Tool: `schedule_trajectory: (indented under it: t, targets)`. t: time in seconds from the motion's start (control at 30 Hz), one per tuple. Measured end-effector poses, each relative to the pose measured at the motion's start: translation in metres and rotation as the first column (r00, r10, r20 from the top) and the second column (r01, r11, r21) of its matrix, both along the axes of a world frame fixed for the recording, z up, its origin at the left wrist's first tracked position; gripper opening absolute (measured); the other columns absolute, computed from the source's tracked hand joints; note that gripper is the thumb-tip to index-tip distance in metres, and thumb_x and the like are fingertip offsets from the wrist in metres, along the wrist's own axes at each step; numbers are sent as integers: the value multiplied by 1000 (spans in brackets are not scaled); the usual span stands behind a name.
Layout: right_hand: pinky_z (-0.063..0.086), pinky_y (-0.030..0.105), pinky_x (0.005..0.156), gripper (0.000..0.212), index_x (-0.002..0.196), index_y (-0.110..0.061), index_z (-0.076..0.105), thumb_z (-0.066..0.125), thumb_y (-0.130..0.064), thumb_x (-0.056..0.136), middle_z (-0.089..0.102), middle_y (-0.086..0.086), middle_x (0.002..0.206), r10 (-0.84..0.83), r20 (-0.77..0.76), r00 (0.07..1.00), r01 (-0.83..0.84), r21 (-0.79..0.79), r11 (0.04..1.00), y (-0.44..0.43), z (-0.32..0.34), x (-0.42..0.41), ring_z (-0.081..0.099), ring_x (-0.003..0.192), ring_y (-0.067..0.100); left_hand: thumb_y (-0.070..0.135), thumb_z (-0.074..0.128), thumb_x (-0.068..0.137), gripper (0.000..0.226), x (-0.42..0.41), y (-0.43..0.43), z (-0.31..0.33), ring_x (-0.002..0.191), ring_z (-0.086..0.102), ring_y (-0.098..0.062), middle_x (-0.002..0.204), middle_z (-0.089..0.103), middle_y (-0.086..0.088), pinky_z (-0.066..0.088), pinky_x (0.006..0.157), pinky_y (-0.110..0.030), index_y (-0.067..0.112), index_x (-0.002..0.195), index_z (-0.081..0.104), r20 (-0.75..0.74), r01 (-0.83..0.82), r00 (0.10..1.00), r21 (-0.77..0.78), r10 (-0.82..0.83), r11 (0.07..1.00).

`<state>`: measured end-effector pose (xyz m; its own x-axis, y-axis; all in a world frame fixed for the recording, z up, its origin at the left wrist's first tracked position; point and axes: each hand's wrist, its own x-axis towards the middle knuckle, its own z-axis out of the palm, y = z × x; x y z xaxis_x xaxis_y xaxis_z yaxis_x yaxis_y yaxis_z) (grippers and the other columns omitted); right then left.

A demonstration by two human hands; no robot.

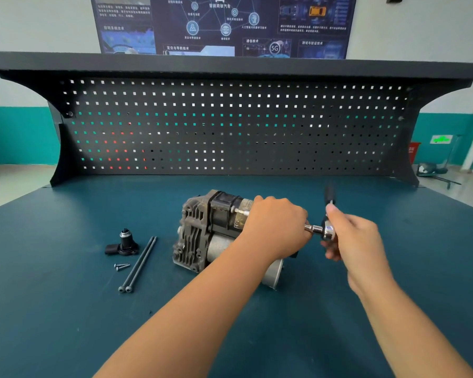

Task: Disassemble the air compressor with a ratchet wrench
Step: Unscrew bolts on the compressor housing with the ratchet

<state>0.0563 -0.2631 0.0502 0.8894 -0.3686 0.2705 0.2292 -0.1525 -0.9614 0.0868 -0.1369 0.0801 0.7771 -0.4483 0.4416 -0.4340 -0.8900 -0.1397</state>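
The grey and black air compressor (202, 230) lies on its side in the middle of the blue bench top. My left hand (276, 227) grips its right end, fingers curled over the motor body. My right hand (352, 238) holds the ratchet wrench (327, 230) just right of the compressor; the chrome head and socket extension point left toward my left hand, and the black handle rises behind my thumb. The bolt that the socket meets is hidden by my left hand.
Left of the compressor lie two long black bolts (139, 264), two small screws (122, 266) and a removed black fitting (123, 242). A dark pegboard (230, 126) closes the bench's back edge. The bench top (66, 309) stretches wide on both sides.
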Motion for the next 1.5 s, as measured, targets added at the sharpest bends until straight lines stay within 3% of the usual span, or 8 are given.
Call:
schedule_trajectory:
  t: [0.13, 0.33, 0.53, 0.73, 0.83, 1.07, 1.2, 1.5]
  targets:
    - [32, 23, 34, 45, 53, -12, 53, 57, -38, 89, 49, 1, 39, 101, -233, 967, -104, 0, 995, -8, 8, -1, 43, 30, 16, 37, 36, 93, 28, 0, -1, 0, 70, 40, -26, 88, 59, -4, 26, 68, -34, 19, 90, 58, -2, -5, 1000, 30, 5, 1000]
    - [48, 12, 70, 22, 84, -25, 68, 63, -4, 85, 66, -13, 84, 209, 470, 858, -43, -341, 939, -8, -8, -16, 63, 79, 4, 42, 38, 91, 32, 1, 2, 3, 70, 44, -26, 84, 57, -3, 26, 65, -32, 19, 89, 61, -15, -6, 1000, 20, 7, 1000]
    - [55, 22, 78, 33, 106, -6, 63, 64, 11, 77, 62, 3, 106, 303, 631, 715, 39, -468, 883, -10, -27, -20, 60, 97, 9, 41, 38, 91, 32, 1, 0, 3, 72, 43, -26, 90, 61, -5, 26, 67, -33, 17, 91, 60, -33, -4, 999, 30, 5, 1000]
    - [38, 17, 37, 30, 63, -14, 64, 60, -26, 90, 61, 0, 51, 44, 102, 994, -36, -78, 996, -5, 5, -6, 53, 36, 12, 40, 37, 93, 32, -1, -3, -1, 79, 43, -28, 99, 58, -7, 27, 72, -38, 18, 105, 58, -27, -32, 999, 60, 34, 998]
    - [32, 17, 32, 42, 62, -5, 61, 57, -38, 89, 55, 3, 42, 158, -268, 950, -133, 107, 985, -9, 10, -4, 45, 30, 15, 39, 37, 93, 31, -2, -3, 0, 77, 39, -27, 98, 57, -7, 26, 72, -38, 19, 104, 57, -37, -35, 999, 58, 38, 998]
    - [50, 14, 71, 21, 89, -25, 70, 65, -6, 82, 65, -10, 87, 259, 488, 834, -96, -333, 938, -10, -15, -18, 62, 79, 6, 42, 42, 89, 32, -2, 2, 5, 79, 52, -27, 91, 60, -4, 28, 66, -31, 20, 99, 63, -33, 19, 999, 22, -18, 1000]
    - [55, 22, 78, 36, 111, -6, 62, 58, 13, 81, 60, 7, 108, 329, 588, 739, -4, -485, 875, -12, -29, -22, 57, 102, 2, 41, 41, 91, 34, -1, 1, 7, 81, 57, -28, 90, 60, -6, 29, 61, -30, 17, 99, 64, -48, 35, 998, 32, -34, 999]
    - [37, 19, 33, 34, 63, -10, 60, 57, -29, 91, 62, 2, 48, 61, 18, 998, -59, -74, 995, -6, 7, -3, 50, 33, 13, 36, 37, 93, 30, -4, -1, 4, 72, 39, -26, 94, 54, -7, 28, 71, -34, 18, 101, 60, -61, 3, 998, 45, -1, 999]
